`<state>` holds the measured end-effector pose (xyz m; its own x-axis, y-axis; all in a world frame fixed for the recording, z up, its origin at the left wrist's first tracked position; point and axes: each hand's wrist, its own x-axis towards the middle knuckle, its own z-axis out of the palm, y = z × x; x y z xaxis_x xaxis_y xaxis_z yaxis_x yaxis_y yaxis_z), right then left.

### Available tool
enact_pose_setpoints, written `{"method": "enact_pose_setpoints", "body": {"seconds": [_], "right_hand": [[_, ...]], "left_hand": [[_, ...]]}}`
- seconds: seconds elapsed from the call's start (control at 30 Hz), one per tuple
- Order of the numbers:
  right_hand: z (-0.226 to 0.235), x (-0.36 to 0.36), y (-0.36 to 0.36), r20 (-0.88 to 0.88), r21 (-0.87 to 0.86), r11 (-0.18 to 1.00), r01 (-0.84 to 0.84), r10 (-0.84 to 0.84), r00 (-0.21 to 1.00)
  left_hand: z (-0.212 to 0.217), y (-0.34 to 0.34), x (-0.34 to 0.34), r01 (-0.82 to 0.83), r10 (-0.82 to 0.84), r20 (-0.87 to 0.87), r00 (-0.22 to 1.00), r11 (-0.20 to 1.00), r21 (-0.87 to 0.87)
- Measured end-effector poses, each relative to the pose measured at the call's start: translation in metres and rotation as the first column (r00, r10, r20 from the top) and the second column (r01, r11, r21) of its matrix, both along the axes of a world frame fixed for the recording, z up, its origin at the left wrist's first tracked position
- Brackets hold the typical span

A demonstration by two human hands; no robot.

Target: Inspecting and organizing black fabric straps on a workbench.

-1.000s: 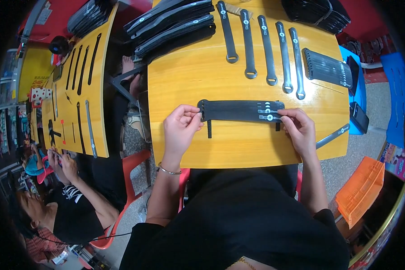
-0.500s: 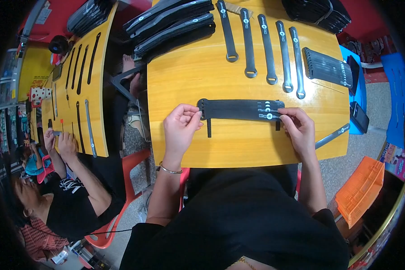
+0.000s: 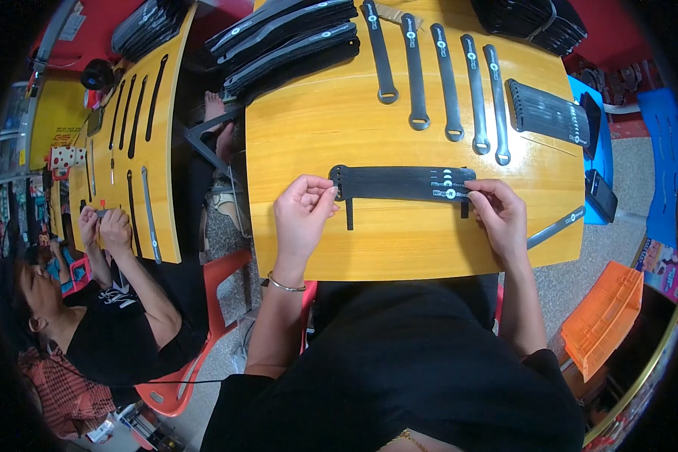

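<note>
In front of me on the yellow table (image 3: 294, 143), an overlapping layer of black straps (image 3: 395, 183) with white print lies crosswise. My left hand (image 3: 301, 215) pinches its left end, where the rounded, holed tips are. At the printed right end, my right hand (image 3: 502, 215) has thumb and fingers closed on the strap edge. Short dark strips (image 3: 349, 216) stick out from under the layer near both ends. Beyond my hands, several single straps (image 3: 446, 83) are laid in a slanting row, slotted ends toward me. One more strap (image 3: 556, 229) rests by the right table edge, beside my right hand.
Piles of straps (image 3: 294, 53) stand at the back left, a tied bundle (image 3: 531, 24) at the back right. A fanned set of straps (image 3: 548, 113) lies near a phone (image 3: 601, 194). An orange basket (image 3: 603, 320) is at right. Left, a co-worker sits at another table (image 3: 149, 162).
My hands and the layered straps have barely moved. On the left, the co-worker's hands have come closer together and the head and body have shifted.
</note>
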<state>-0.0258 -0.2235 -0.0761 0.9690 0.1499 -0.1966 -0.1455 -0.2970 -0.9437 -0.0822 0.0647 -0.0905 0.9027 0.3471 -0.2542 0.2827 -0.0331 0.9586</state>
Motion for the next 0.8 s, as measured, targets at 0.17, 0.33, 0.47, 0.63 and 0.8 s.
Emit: {"method": "enact_pose_setpoints", "body": {"seconds": [0.17,0.33,0.47,0.63,0.8], "right_hand": [[0.001,0.000,0.001,0.019,-0.020,1.000,-0.001,0.001,1.000],[0.002,0.001,0.003,0.014,-0.028,1.000,0.004,-0.004,1.000],[0.007,0.001,0.004,0.009,-0.034,0.999,0.007,-0.006,1.000],[0.003,0.000,0.003,0.008,-0.011,1.000,0.015,-0.015,1.000],[-0.004,0.000,-0.001,-0.041,0.002,0.999,0.036,-0.035,0.999]], "left_hand": [[-0.001,0.000,0.000,-0.009,0.009,0.003,1.000,1.000,0.002],[-0.001,0.000,0.000,-0.011,0.011,0.002,1.000,1.000,0.000],[-0.001,-0.001,0.000,-0.008,0.008,0.014,1.000,1.000,0.005],[-0.002,-0.001,-0.001,-0.010,0.010,0.017,1.000,1.000,0.011],[-0.002,-0.002,0.000,-0.008,0.008,0.011,1.000,1.000,0.014]]}}
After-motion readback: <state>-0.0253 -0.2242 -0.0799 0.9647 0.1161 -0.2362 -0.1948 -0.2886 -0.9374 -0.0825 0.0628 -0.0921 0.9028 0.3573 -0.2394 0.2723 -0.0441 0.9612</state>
